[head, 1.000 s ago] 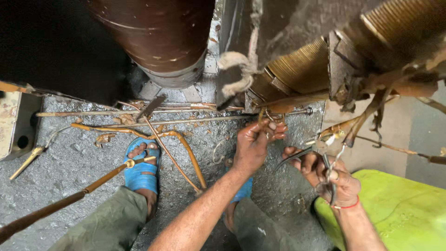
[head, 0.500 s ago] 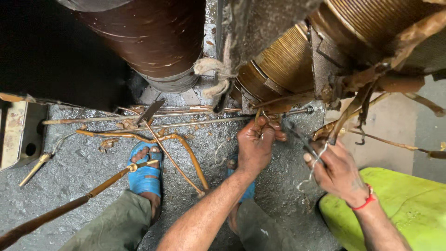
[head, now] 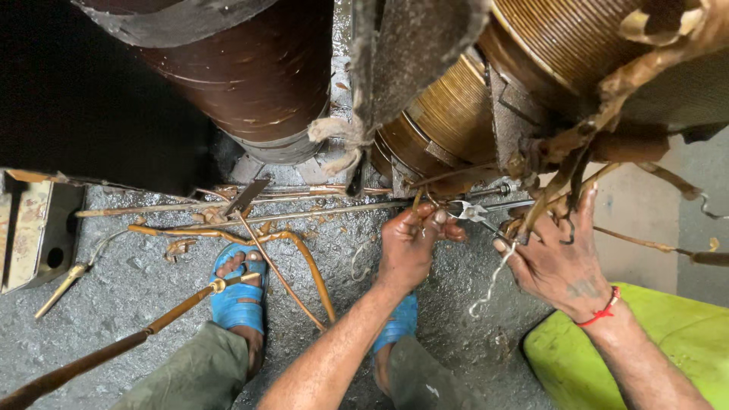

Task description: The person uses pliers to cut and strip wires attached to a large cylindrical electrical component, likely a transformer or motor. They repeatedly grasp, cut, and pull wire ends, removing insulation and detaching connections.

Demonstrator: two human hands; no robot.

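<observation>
The pliers (head: pixel 472 212) lie almost level just under the wound copper coil (head: pixel 463 114), their long axis running left to right; the bright jaws point left toward the left hand (head: pixel 410 247) and the dark handles run right into the right hand (head: pixel 558 258). They sit above the far part of the grey gritty floor (head: pixel 137 304), close to the base of the coil.

The left forearm comes up from the lower edge of the view, and its hand is bent at the wrist with fingers narrowed to a pinch on a thin wire (head: pixel 422 199) right at the plier tips. The right forearm enters from the lower right corner, wearing a red thread at the wrist; its hand is turned back-up, fingers curled around the plier handles. A pale twisted cord (head: pixel 490 285) hangs from beneath that hand. A green seat (head: pixel 668 349) lies below the right wrist.
</observation>
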